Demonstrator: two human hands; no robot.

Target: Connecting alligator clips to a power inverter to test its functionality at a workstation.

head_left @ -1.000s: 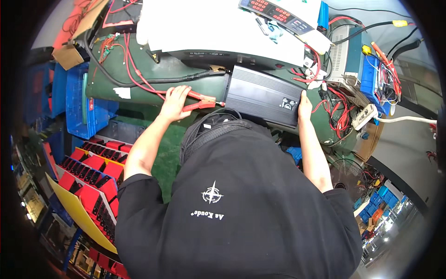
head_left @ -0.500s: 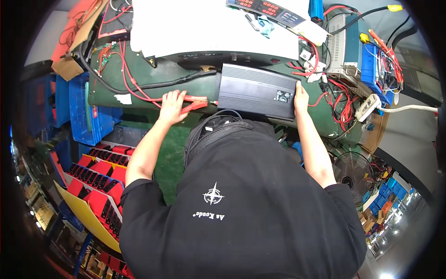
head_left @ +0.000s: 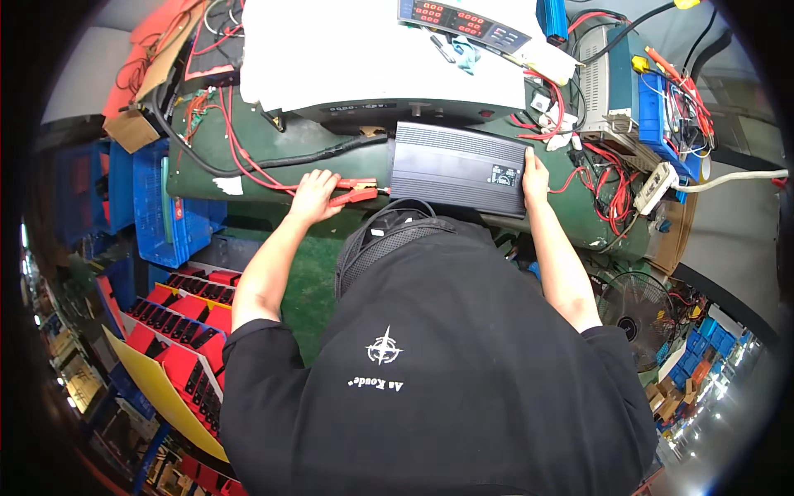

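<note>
A black, ribbed metal electronics box [head_left: 455, 169] with a small display panel near its right end lies along the bench's near edge. My right hand [head_left: 535, 179] is closed on that right end, thumb along the edge and the other fingers partly hidden. My left hand [head_left: 314, 197] grips a red clamp [head_left: 354, 197] by its handles. The clamp's jaws point at the box's left end, beside a small red terminal [head_left: 385, 191]; whether they touch it I cannot tell. Red cables [head_left: 240, 149] run from behind my left hand up the bench.
A white-topped instrument [head_left: 347, 66] stands behind the box, with a meter [head_left: 463, 21] on it. A thick black cable [head_left: 306, 155] crosses the green bench [head_left: 207, 157]. Tangled red wires [head_left: 612, 186] and a power strip [head_left: 656, 188] lie right. A blue crate [head_left: 178, 231] stands left.
The whole view has shifted slightly. The clamp in my left hand appears a little closer to the box's left end. My right hand keeps its hold on the box.
</note>
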